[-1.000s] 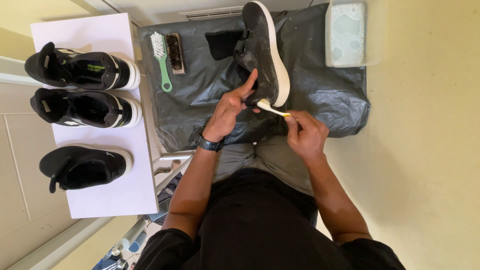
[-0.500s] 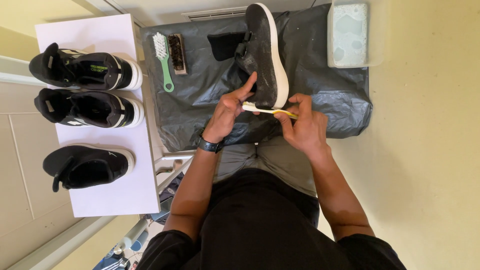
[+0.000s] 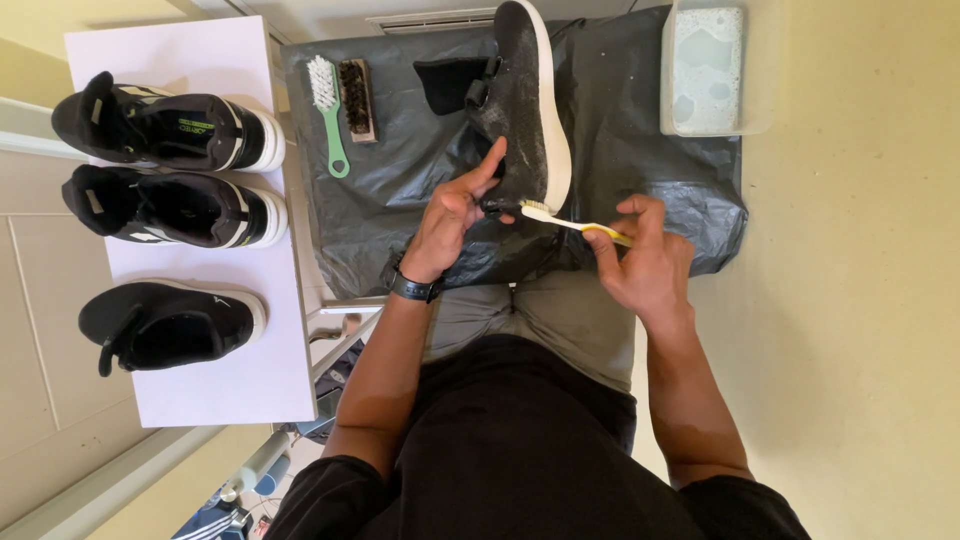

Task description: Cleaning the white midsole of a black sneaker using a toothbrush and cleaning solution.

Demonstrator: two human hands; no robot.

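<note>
Toothbrush [image 3: 575, 222] slid lower on sneaker [image 3: 525, 110], hands clamped on both, brushes [image 3: 340, 100] lying nearby

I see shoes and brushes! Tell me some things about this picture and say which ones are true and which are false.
1. The right hand holds a yellow toothbrush. True.
2. The left hand steadies a red boot. False: it holds a black shoe with a white sole.
3. Three black shoes sit on the white table. True.
4. The green-handled brush is in the person's hand. False: it lies on the black plastic sheet, beside a brown brush.
5. The clear tub holds foamy water. True.
</note>
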